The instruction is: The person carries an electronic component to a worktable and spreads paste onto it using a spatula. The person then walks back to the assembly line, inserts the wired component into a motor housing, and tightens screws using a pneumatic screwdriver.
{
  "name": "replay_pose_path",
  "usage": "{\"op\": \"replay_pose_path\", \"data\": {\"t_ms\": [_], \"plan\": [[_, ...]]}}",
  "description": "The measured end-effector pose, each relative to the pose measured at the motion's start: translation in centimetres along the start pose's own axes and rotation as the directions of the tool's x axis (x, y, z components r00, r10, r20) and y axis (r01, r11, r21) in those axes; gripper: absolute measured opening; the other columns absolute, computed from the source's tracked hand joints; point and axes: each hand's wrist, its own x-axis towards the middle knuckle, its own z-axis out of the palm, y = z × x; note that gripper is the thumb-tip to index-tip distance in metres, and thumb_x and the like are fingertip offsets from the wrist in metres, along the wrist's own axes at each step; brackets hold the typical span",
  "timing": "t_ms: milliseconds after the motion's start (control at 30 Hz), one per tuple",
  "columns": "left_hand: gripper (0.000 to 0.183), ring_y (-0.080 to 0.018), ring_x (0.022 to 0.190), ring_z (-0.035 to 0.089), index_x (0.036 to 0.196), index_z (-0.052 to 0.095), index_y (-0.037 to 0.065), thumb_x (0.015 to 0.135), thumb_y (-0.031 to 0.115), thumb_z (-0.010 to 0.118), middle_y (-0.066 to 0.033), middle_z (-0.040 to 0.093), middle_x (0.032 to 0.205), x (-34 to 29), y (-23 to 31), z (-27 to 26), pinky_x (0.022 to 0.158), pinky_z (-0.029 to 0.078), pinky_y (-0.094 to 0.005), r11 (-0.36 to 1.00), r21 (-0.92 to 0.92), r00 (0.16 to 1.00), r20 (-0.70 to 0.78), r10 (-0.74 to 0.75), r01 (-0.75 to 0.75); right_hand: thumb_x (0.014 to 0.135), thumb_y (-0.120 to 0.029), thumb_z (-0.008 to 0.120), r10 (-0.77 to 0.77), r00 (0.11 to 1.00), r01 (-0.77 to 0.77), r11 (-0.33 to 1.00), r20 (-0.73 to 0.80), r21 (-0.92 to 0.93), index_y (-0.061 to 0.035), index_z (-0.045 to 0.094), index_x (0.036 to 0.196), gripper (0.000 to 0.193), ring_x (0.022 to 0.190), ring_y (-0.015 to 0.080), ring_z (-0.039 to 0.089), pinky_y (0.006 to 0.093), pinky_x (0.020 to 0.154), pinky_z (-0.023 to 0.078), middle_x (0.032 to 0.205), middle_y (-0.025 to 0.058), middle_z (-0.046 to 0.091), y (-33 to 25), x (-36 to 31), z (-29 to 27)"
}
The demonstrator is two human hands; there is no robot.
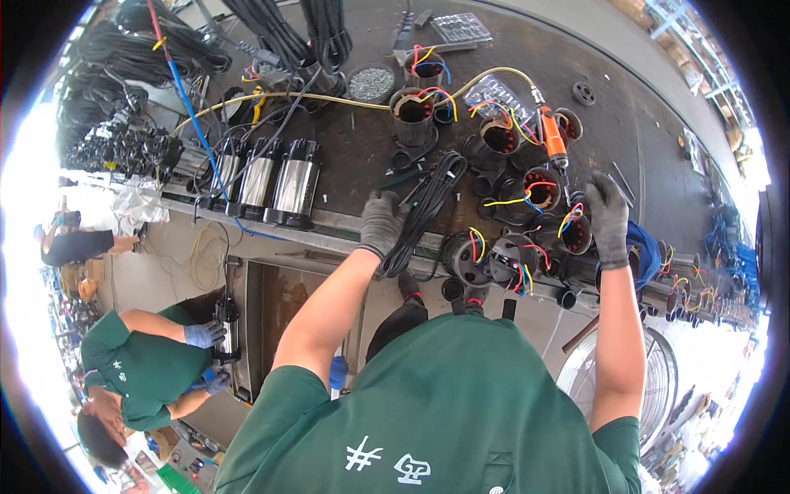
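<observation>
My left hand (383,224), in a grey glove, is at the bench's front edge, closed on a looped bundle of black cable (426,210). On the right, my gloved right hand (609,221) has its fingers apart and holds nothing. Just left of it, an orange power screwdriver (553,138) hangs bit-down from a yellow hose (494,72). Between my hands stand several dark motor housings (541,189) with red, yellow and blue wires. Nearest me, a round part with wires (512,262) lies beside another wired housing (466,257).
Shiny metal cylinders with black caps (292,183) stand at the left of the dark bench (362,156). Behind are a dish of screws (371,84) and black cable bundles (325,37). A co-worker in green (148,362) handles a cylinder at left. A large fan (658,370) stands at right.
</observation>
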Motion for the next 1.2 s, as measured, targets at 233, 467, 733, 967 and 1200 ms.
{"op": "replay_pose_path", "data": {"t_ms": [233, 467, 733, 967, 1200], "plan": [[0.075, -0.0364, 0.114, 0.059, 0.138, 0.051, 0.005, 0.076, 0.037, 0.080, -0.0211, 0.057, 0.124, -3.6, 4.2, -0.3, 0.097, 0.050, -0.0449, 0.962, 0.262, 0.968, 0.251, 0.009, -0.077, 0.090, -0.029, 0.072, 0.109, 0.985, -0.096, 0.990, 0.138, -0.099, 0.0006, 0.061, 0.128, 0.049, 0.097, 0.0268, 0.069, 0.0362, 0.088, 0.053, 0.109, 0.0184, 0.071, 1.2, 6.4, 6.7], [0.076, -0.0392, 0.115, 0.057, 0.141, 0.049, 0.007, 0.073, 0.024, 0.079, -0.0219, 0.057, 0.125, -3.5, 3.5, 0.6, 0.099, 0.049, -0.0456, 0.978, 0.200, 0.972, 0.233, 0.015, -0.063, 0.101, -0.045, 0.055, 0.138, 0.971, -0.092, 0.969, 0.196, -0.229, -0.0122, 0.040, 0.143, 0.056, 0.094, 0.0416, 0.065, 0.0474, 0.084, 0.049, 0.101, 0.0237, 0.066, 5.4, 7.0, 8.8], [0.067, -0.0415, 0.109, 0.058, 0.130, 0.057, 0.004, 0.068, 0.017, 0.080, -0.0239, 0.060, 0.115, -4.1, 1.8, -0.2, 0.097, 0.049, -0.0475, 0.993, -0.075, 0.991, 0.097, 0.094, -0.087, 0.102, -0.043, 0.054, 0.192, 0.952, -0.143, 0.968, 0.239, -0.205, -0.0093, 0.041, 0.140, 0.053, 0.092, 0.0409, 0.065, 0.0481, 0.081, 0.049, 0.099, 0.0232, 0.066, 5.7, 7.2, 8.5], [0.059, -0.0361, 0.103, 0.062, 0.124, 0.058, 0.001, 0.068, 0.005, 0.074, -0.0209, 0.061, 0.110, -5.2, -0.3, -4.7, 0.091, 0.051, -0.0412, 0.959, -0.204, 0.978, -0.098, 0.182, -0.199, 0.101, -0.044, 0.054, 0.161, 0.964, -0.097, 0.954, 0.210, -0.283, -0.0109, 0.043, 0.136, 0.049, 0.099, 0.0495, 0.064, 0.0541, 0.084, 0.048, 0.103, 0.0297, 0.067, 5.8, 7.5, 8.9], [0.066, -0.0248, 0.105, 0.061, 0.133, 0.051, 0.000, 0.071, 0.002, 0.073, -0.0157, 0.062, 0.116, -5.8, -2.8, -6.3, 0.095, 0.050, -0.0357, 0.894, -0.434, 0.993, -0.066, 0.096, -0.115, 0.101, -0.045, 0.051, 0.192, 0.957, -0.131, 0.955, 0.219, -0.266, -0.0095, 0.044, 0.136, 0.050, 0.101, 0.0491, 0.064, 0.0529, 0.086, 0.048, 0.104, 0.0310, 0.066, 5.4, 7.3, 8.8]]}}
